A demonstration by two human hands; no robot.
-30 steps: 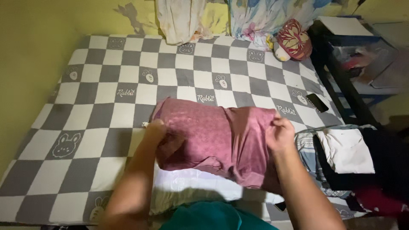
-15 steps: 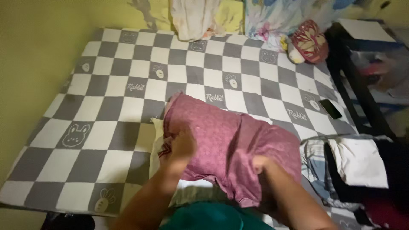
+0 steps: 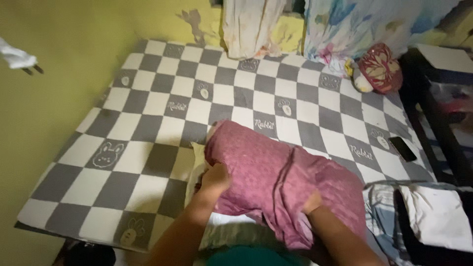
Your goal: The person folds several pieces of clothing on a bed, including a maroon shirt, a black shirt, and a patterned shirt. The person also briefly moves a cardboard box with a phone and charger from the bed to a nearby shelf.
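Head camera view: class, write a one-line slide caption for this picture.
Both hands, left hand and right hand, grip a maroon pillowcase over a pillow on a grey-and-white checkered bedsheet.

A dark, flat rectangular phone (image 3: 403, 149), its screen unlit, lies near the checkered mattress's (image 3: 148, 128) right edge.

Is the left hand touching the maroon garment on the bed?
Touching. The head view shows the left hand pressed on the maroon garment, fingers curled over its near-left edge, no gap visible.

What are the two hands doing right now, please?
Left hand: closed on the pink garment.
Right hand: gripping the same garment, fingers hidden in it.
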